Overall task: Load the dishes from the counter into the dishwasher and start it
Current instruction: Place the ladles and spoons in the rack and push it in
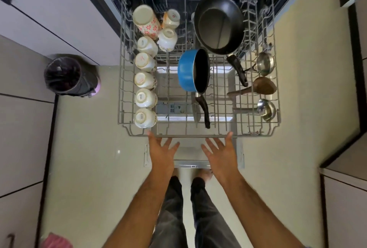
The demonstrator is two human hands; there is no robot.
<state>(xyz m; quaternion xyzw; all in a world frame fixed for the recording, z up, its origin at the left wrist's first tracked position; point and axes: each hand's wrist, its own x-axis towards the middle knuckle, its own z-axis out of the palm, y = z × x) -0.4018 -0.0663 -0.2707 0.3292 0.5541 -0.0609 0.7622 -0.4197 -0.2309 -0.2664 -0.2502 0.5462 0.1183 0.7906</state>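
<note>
Far left, a lined bin is sitting on the floor by the cabinets. Next, the pulled-out rack w/ a row of upturned cups running down its left side. My left hand is reaching w/ fingers spread, holding nothing, one fingertip seemingly touching the rack's front rim – blurry, hard to say. Mid-rack, the blue pot is leaning on edge, black pan behind it. My right hand is mirroring, fingers splayed at the rim. Ladles are lying on the rack's right side.
</note>
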